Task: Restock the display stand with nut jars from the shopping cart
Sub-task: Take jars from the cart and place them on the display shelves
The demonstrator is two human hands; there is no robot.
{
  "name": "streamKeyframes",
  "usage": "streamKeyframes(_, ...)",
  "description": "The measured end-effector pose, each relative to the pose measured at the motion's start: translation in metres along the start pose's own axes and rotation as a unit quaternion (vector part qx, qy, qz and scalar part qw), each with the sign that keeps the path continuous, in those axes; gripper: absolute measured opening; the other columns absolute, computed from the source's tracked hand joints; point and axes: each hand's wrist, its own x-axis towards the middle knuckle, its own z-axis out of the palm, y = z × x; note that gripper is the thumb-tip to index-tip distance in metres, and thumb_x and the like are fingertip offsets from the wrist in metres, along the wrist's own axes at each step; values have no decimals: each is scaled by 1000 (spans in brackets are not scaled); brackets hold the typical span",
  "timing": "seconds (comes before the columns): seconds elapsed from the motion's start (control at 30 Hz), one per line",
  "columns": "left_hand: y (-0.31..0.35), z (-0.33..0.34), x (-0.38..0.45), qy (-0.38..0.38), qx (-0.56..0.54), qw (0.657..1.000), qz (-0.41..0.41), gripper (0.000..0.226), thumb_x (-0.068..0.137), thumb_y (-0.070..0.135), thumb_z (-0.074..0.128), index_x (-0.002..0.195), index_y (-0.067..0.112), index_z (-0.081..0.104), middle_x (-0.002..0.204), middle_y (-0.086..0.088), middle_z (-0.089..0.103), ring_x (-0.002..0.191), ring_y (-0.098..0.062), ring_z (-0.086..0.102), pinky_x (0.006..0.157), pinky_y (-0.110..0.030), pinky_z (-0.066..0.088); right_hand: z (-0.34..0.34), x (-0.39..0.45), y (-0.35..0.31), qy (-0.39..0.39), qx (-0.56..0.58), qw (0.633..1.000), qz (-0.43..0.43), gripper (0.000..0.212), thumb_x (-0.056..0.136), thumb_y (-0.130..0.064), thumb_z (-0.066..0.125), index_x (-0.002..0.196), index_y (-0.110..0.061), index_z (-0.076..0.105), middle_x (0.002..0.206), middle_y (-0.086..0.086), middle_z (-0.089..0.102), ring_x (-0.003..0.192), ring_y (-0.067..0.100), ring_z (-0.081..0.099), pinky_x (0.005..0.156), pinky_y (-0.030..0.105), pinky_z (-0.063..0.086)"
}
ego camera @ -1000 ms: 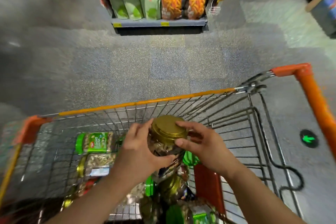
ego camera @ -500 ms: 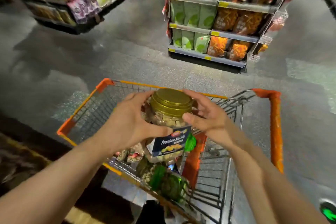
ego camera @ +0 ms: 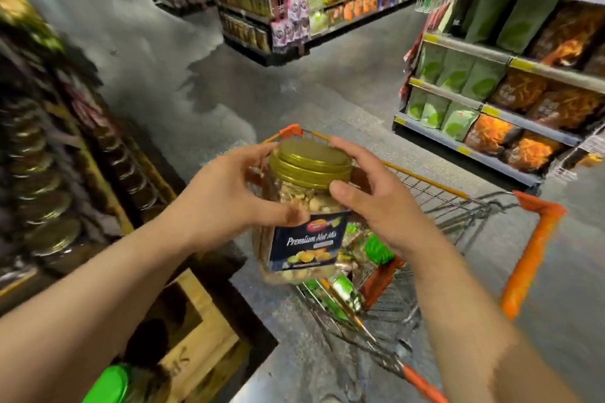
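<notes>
Above shopping cart [ego camera: 537, 239] — left hand [ego camera: 226, 203], right hand [ego camera: 383, 206] gripping nut jar [ego camera: 304, 222]; carrying step, next: placing on display stand [ego camera: 42, 173] at left.

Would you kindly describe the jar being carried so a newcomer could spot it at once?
Start at the orange-framed shopping cart in the aisle. Just above its near end, the left hand and right hand hold a clear nut jar. Unlike the green-lidded jars below, it has a gold lid and a dark blue label.
</notes>
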Motion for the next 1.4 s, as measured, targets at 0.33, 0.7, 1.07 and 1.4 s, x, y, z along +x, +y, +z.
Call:
streamKeyframes(0.33,-18,-54,-139,73,-38,995,-50,58,62,29,94,99,57,60,98,30,72,91,10,66,69,-5,48,116,-41,-35,-91,47,995,-5,69,67,-47,81,131,-42,57,125,-19,69,120,10,65,96,36,57)
streamKeyframes(0.7,-56,-146,-364,145,-90,983,-73,62,62,13,93,109,39,63,93,24,75,84,8,69,74,-9,51,323,-126,-76,-190,78,979,-19,74,62,-57,91,129,-45,62,132,-2,69,123,20,65,101,40,54)
streamKeyframes(1.07,-89,-221,-551,243,-32,959,-139,68,51,36,99,105,52,62,99,26,74,90,7,67,78,-12,51,498,-196,-117,-287,69,955,-11,65,81,-29,79,140,-37,54,125,-3,72,113,18,70,84,38,61)
streamKeyframes(1.4,-110,-257,-606,292,-24,940,-176,74,44,53,99,104,58,56,105,26,70,94,7,67,69,-5,48,567,-198,-138,-337,24,941,-22,69,75,-53,81,139,-49,52,131,-4,68,119,23,67,91,56,59)
